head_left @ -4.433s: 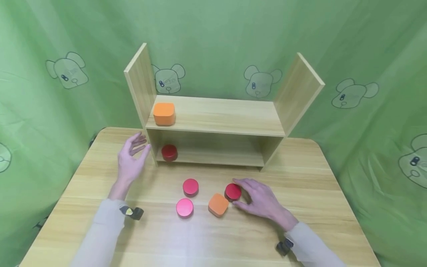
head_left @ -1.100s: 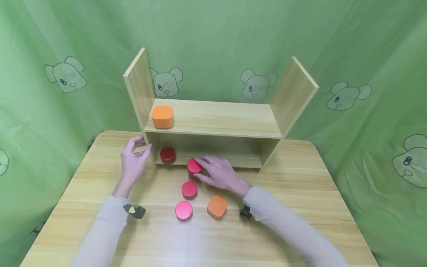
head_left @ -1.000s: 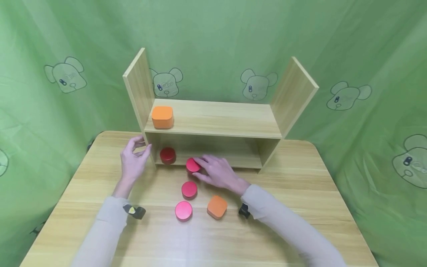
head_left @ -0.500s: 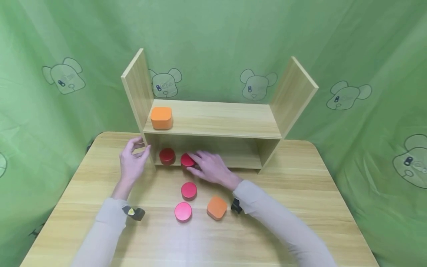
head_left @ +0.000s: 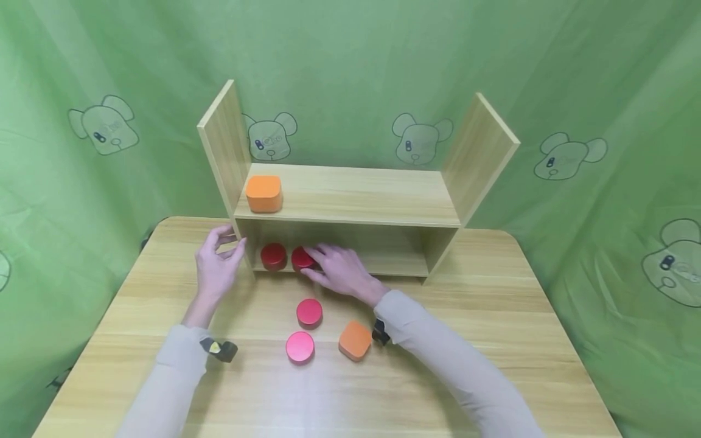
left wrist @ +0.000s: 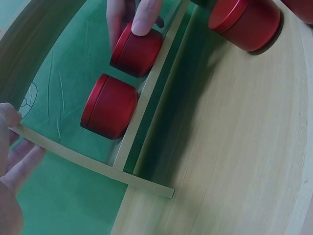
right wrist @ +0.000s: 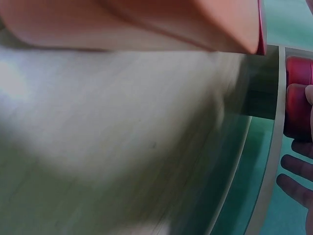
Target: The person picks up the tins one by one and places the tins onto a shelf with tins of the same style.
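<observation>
The held red tin is now over the lower board of the wooden shelf unit; a second ago it was farther right and nearer the person. It appears to rest on the board, just beside the left red tin, with a thin gap between the two. The right hand is grasping it, thumb and fingers round its right side, so it has not been let go (whether any weight is off the board, I cannot tell). The left hand stays clasped on the left side panel, probably steadying the unit. For the work, this looks like a second tin joining the row. On the table, the far red tin, the near red tin and, to their right, the orange square tin remain; the other orange tin stands at the upper board's left end.
</observation>
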`<state>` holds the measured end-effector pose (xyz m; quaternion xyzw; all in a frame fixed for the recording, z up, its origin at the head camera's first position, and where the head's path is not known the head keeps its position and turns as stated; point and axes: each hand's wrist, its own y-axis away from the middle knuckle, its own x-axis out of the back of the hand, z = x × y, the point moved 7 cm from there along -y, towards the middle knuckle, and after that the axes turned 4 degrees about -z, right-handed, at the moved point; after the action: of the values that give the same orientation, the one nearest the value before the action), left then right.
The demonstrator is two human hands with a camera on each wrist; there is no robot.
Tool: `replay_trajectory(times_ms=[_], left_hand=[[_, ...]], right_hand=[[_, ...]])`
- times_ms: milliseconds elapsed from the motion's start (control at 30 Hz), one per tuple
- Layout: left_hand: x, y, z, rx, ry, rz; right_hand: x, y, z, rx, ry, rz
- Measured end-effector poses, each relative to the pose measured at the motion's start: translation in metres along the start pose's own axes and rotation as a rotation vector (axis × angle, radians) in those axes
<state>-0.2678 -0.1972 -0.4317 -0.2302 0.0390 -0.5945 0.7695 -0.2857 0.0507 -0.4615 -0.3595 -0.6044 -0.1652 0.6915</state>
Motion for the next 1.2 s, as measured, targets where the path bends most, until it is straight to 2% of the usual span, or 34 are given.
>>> replay_trajectory(times_ms=[333, 633, 800, 1200], left_hand=[[0.001, 0.001, 0.001, 0.02, 0.001, -0.012], [0.0, 0.0, -0.002, 0.004, -0.008, -0.007], [0.0, -0.001, -0.002, -0.001, -0.003, -0.009], [0.0, -0.001, 0.0, -0.028, 0.004, 0.0]], right_hand=[[-0.003, -0.003, 0.005, -0.019, -0.012, -0.006], [-0.004, -0.002, 0.013, -0.077, -0.049, -0.046], [0.001, 0.007, 0.018, -0.102, -0.04, -0.047], [0.02, 0.036, 0.022, -0.074, -0.006, -0.041]])
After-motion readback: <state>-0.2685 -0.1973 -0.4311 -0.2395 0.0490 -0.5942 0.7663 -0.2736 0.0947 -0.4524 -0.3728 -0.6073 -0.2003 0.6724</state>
